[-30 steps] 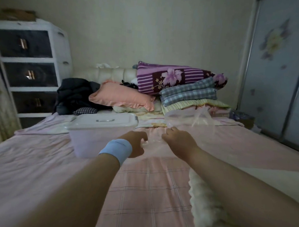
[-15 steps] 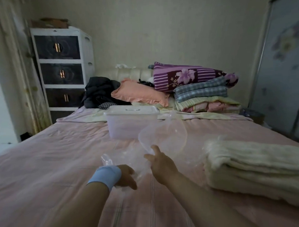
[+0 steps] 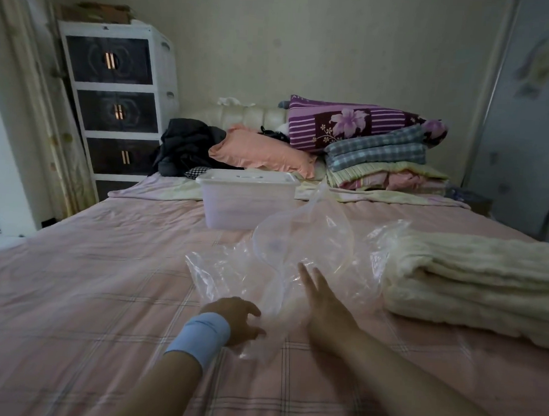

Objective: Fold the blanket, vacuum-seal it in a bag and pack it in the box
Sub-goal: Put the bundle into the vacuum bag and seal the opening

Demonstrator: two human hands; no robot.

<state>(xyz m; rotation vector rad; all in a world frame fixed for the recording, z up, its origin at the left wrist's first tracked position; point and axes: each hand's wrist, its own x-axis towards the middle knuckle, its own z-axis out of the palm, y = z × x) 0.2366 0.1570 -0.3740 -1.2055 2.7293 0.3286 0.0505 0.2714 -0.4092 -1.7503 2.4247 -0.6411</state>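
1. Blanket (image 3: 471, 285), bag (image 3: 312, 241) and box (image 3: 245, 206) all lie on the pink checked bed (image 3: 91, 278). On my feed the blanket is far right.
2. At far left a curtain (image 3: 29, 102) hangs beside white drawers (image 3: 114, 106) with dark fronts.
3. Dark clothes (image 3: 184, 144) and a peach pillow (image 3: 263, 150) sit at the head of the bed.
4. The box is translucent with its white lid on. It stands mid-bed, in front of the pillow.
5. My left hand (image 3: 237, 316) wears a blue wristband (image 3: 198, 339). Its fingers (image 3: 250, 310) are curled onto the near edge of the bag and grip the plastic.
6. The bag is clear and crumpled. It is puffed up between the hands and the box, with its mouth held in a loop.
7. My right hand (image 3: 322, 307) is just right of the left. Its fingers (image 3: 305, 273) are straight and spread apart, laid against the bag, clamped on nothing.
8. The blanket is cream and fleecy, folded into a thick stack. Its left end meets the right side of the bag.
9. Behind it, folded quilts (image 3: 379, 149) are piled at the headboard, a purple floral one on top.
10. A wardrobe door (image 3: 528, 124) closes the right edge.
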